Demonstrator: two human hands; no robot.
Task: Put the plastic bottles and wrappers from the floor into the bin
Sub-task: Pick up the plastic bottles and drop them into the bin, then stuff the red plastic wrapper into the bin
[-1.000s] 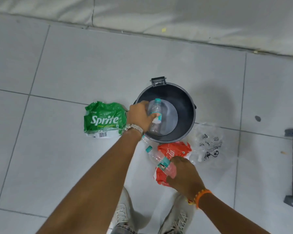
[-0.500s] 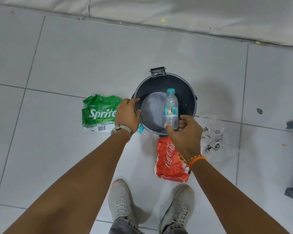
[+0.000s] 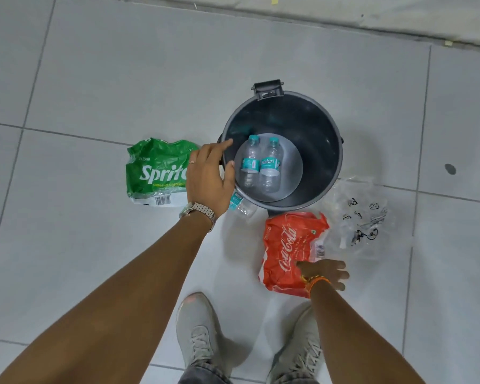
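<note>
Pale grey floor tiles (image 3: 100, 79) run up to a white fabric edge at the far side. On them stands a round dark bin (image 3: 326, 151) with a latch on its far rim. Two clear plastic bottles (image 3: 261, 166) with teal caps and teal labels lie side by side on the bin's bottom, caps pointing away. A third such bottle (image 3: 240, 205) lies on the floor against the bin's near-left side, partly hidden by the wrist. Left of the bin lies a crumpled green Sprite wrapper (image 3: 155, 173); near-right of it a crumpled red Coca-Cola wrapper (image 3: 284, 250), and right of that a clear wrapper (image 3: 358, 217) with black print. The left hand (image 3: 209, 177), wearing a metal watch, hovers over the bin's left rim, fingers loosely spread, holding nothing. The right hand (image 3: 326, 273), with an orange band, reaches over the red wrapper's near-right edge, fingers extended; whether it grips the wrapper I cannot tell.
</note>
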